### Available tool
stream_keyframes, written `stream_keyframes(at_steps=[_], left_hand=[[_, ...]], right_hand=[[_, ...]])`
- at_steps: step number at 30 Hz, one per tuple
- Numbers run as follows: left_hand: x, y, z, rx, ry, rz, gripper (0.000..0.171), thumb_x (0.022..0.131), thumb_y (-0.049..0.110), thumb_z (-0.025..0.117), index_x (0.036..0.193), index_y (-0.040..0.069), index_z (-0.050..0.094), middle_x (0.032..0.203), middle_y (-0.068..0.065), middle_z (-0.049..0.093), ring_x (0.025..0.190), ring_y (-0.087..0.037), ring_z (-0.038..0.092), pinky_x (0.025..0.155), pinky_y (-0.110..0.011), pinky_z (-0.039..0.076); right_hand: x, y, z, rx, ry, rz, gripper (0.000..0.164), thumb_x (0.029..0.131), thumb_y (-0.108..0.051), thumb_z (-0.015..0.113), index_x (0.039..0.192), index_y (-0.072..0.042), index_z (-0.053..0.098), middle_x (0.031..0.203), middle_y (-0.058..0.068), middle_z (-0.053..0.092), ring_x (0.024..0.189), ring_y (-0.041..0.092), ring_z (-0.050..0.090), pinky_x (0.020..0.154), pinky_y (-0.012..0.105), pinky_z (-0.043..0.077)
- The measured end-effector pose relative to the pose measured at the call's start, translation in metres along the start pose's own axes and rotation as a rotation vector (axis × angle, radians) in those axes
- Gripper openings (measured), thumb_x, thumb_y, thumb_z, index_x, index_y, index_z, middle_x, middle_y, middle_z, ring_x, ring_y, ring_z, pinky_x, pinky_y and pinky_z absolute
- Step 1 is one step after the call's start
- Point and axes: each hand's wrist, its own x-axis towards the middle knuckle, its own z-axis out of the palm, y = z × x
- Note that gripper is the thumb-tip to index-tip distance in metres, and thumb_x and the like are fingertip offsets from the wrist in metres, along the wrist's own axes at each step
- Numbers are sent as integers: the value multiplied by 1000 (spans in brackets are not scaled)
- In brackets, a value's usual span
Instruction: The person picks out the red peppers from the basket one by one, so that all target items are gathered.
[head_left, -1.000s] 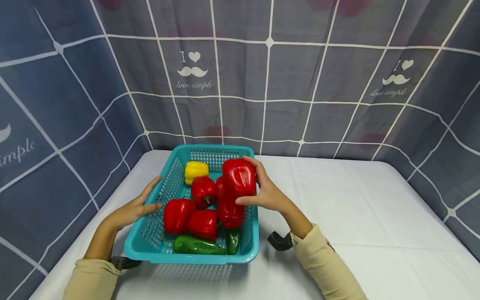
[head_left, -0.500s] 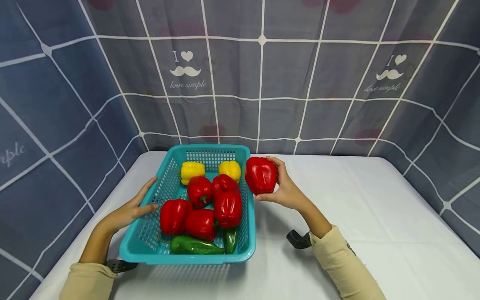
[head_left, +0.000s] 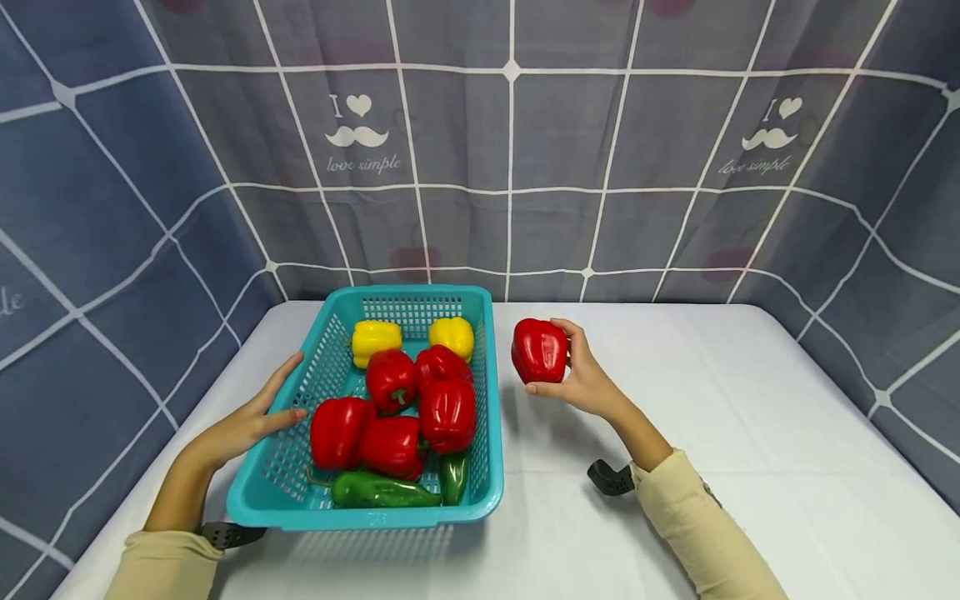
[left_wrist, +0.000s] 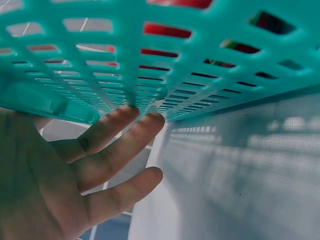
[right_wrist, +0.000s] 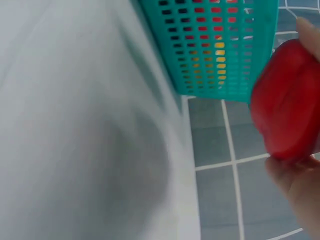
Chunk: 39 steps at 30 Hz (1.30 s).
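My right hand [head_left: 581, 379] grips a red bell pepper [head_left: 539, 350] above the white table, just right of the teal basket [head_left: 491, 400]. In the right wrist view the same bell pepper [right_wrist: 290, 100] sits between thumb and fingers, over the tabletop. My left hand [head_left: 240, 425] rests along the basket's left side, thumb at the rim and fingers spread. The left wrist view has these straight fingers [left_wrist: 120, 150] beneath the slotted basket wall [left_wrist: 165, 65]. Inside the basket lie several red bell peppers [head_left: 447, 415], two yellow bell peppers [head_left: 452, 337] and two long green peppers [head_left: 384, 490].
A white cloth covers the table [head_left: 675, 400]. Grey-blue checked curtains [head_left: 465, 150] enclose the back and both sides. Black wrist mounts [head_left: 611, 477] jut out at both sleeves.
The right hand has lifted the red bell pepper out of the basket and carried it right, past the rim. That uncovered the second yellow pepper. The left hand stays at the basket's side.
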Motion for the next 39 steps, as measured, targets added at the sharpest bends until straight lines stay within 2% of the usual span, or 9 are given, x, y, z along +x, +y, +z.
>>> stream_keyframes(at_steps=[4, 7, 9, 12, 19, 21, 26, 28, 39], left_hand=[[-1, 1, 0, 0, 1, 4, 81, 90, 17, 48, 147, 20, -10, 150, -24, -10, 130, -52, 5, 88, -75, 18], [0, 1, 0, 0, 1, 5, 81, 90, 17, 48, 147, 19, -10, 150, -24, -10, 130, -52, 5, 88, -75, 18], [0, 1, 0, -2, 1, 3, 81, 90, 18, 48, 147, 19, -9, 150, -24, -9, 129, -52, 6, 88, -75, 19], [0, 1, 1, -4, -1, 4, 81, 90, 18, 48, 147, 19, -10, 149, -25, -9, 128, -52, 8, 88, -74, 21], [0, 0, 1, -4, -4, 6, 80, 90, 18, 47, 146, 17, -10, 148, -28, -8, 126, -53, 13, 87, -68, 34], [0, 0, 1, -3, -4, 4, 81, 90, 18, 47, 146, 17, -11, 148, -27, -8, 126, -53, 13, 87, -68, 33], [0, 2, 0, -3, -9, 5, 81, 90, 17, 47, 146, 17, -11, 148, -27, -9, 126, -53, 14, 88, -67, 34], [1, 2, 0, -7, -12, 5, 81, 90, 17, 47, 146, 17, -11, 148, -28, -8, 125, -54, 17, 85, -63, 40], [2, 1, -1, -18, -16, 3, 81, 90, 17, 47, 146, 17, -11, 148, -27, -9, 124, -53, 19, 82, -55, 46]], right_hand=[[-1, -6, 2, -32, 11, 76, 94, 67, -9, 78, 139, -9, 17, 136, 19, 27, 124, 37, 33, 90, 51, 45], [-5, -19, 3, -78, 6, 110, 90, 69, -6, 76, 139, -7, 20, 134, 23, 26, 122, 41, 34, 91, 53, 43], [-5, -18, 4, -97, 1, 119, 88, 69, -6, 76, 138, -7, 21, 132, 24, 27, 121, 42, 35, 91, 53, 42], [-4, -12, 6, -104, -9, 119, 87, 70, -7, 75, 138, -4, 21, 132, 25, 26, 120, 43, 36, 91, 53, 43], [2, 29, 7, -86, -50, 116, 93, 71, -18, 77, 141, -14, 16, 136, 17, 26, 124, 38, 33, 90, 51, 44], [3, 34, 7, -106, -54, 104, 94, 69, -21, 78, 141, -13, 17, 135, 17, 28, 123, 37, 33, 90, 50, 45], [3, 41, 8, -168, -46, 100, 97, 66, -25, 81, 139, -11, 19, 133, 17, 29, 123, 35, 34, 91, 50, 44], [3, 42, 8, -186, -47, 103, 98, 65, -25, 82, 139, -11, 19, 133, 17, 30, 123, 35, 34, 92, 50, 44], [3, 43, 11, -246, -84, 119, 97, 65, -25, 81, 138, -8, 18, 131, 21, 28, 122, 39, 33, 92, 51, 43]])
